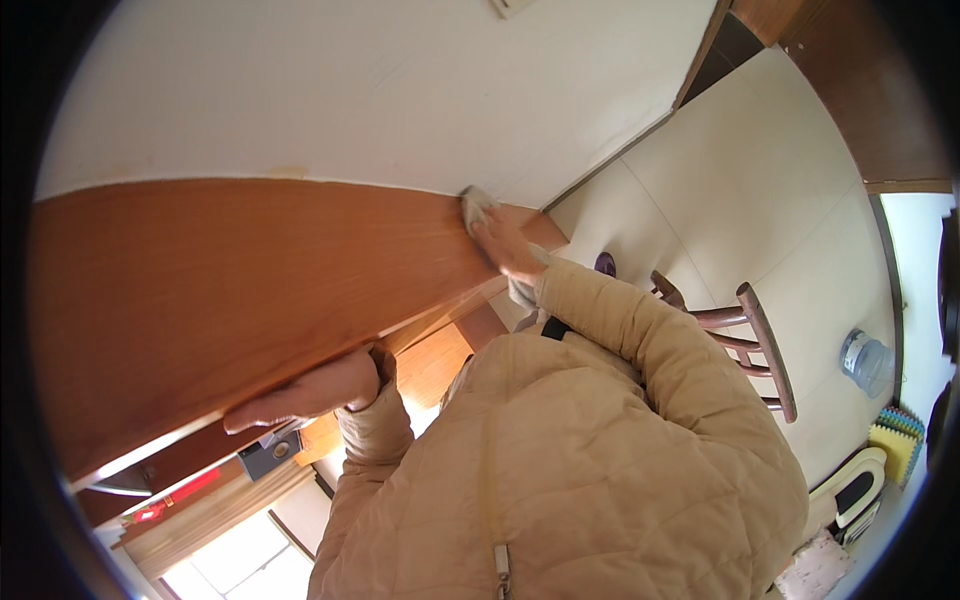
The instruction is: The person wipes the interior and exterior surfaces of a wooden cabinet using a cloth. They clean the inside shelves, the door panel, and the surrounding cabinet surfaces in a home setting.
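My right hand (504, 238) presses a greyish cloth (478, 207) onto the brown wooden top (247, 277) of a piece of furniture, close to where it meets the white wall. Some pale cloth also shows under the right wrist. Along the front edge of the wooden top lies my left hand (307, 394), with its fingers pointing left. Nothing is seen in the left hand, though its underside is hidden. Both arms wear the tan sleeves of a quilted jacket (570, 450).
The white wall (337, 90) borders the wooden top. A wooden chair (765, 352) stands on the tiled floor to the right, with a large blue water bottle (866, 362) beyond it. Below the top at the lower left is a dark box-like device (270, 454).
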